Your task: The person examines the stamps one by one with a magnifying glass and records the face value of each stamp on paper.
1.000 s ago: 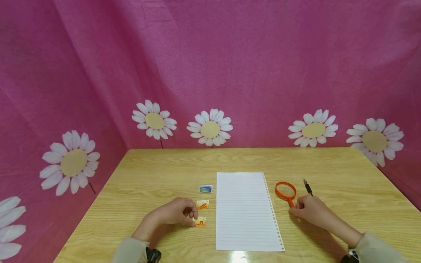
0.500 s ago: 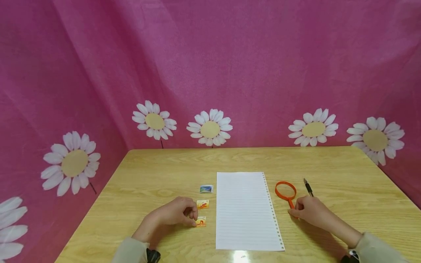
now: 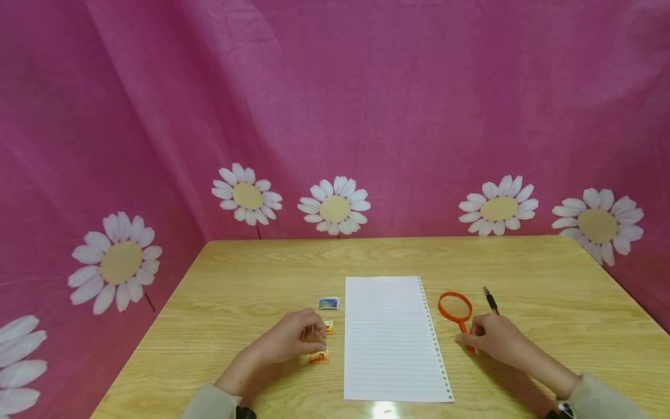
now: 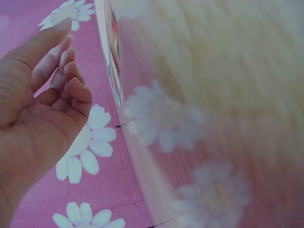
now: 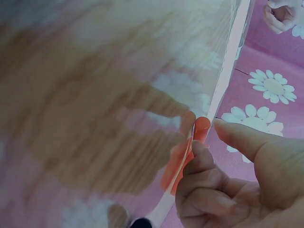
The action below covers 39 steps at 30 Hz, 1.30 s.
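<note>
We see the left hand (image 3: 287,337) loosely curled, its thumb and fingers parted and gripping nothing; in the left wrist view a gap separates the fingertips from the worktop (image 3: 251,273). In the head view the hand lies over part of the near orange stamp (image 3: 318,358) and most of the middle orange stamp (image 3: 330,327), so we read neither print in full. The right hand (image 3: 497,334) is half closed at the handle of the red magnifying glass (image 3: 462,326), thumb and forefinger apart with the handle's end near both; whether a fingertip touches it we cannot tell. The magnifying glass lies flat on the worktop, lens ring pointing away from the person. Just beyond the right hand we note a pen (image 3: 491,299), tip outward, its rear part hidden by that hand. Beyond the left hand lies a blue stamp (image 3: 329,303), wholly in view. Between the hands rests a sheet of lined paper (image 3: 396,343), punched along its right edge. The sleeves (image 3: 209,403) are cut off by the lower border. In both wrist views the worktop is blurred and mirrors the pink cloth (image 3: 366,116) with white flowers; a dark round end (image 5: 141,223) at the right wrist view's bottom edge we cannot identify.
</note>
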{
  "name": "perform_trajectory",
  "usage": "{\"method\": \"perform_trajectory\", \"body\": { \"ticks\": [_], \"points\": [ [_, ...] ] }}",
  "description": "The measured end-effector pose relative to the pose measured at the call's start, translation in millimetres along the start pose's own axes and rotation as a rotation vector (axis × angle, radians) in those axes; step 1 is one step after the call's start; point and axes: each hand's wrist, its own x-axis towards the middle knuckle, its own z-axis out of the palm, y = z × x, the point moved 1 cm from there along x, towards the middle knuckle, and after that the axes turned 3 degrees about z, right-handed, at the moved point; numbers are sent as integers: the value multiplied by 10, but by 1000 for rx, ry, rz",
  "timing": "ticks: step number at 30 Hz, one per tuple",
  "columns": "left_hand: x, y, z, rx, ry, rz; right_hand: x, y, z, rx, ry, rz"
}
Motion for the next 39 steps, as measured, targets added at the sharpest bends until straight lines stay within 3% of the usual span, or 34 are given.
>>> {"method": "perform_trajectory", "body": {
  "ticks": [13, 27, 39],
  "points": [
    [-22, 82, 110, -27, 49, 76, 10, 18, -61, -12, 101, -52],
    [-16, 170, 244, -6, -13, 103, 99, 130, -158, -9, 115, -49],
    [-9, 213, 357, -59, -60, 65, 208, 257, -254, -40, 198, -82]
  ]
}}
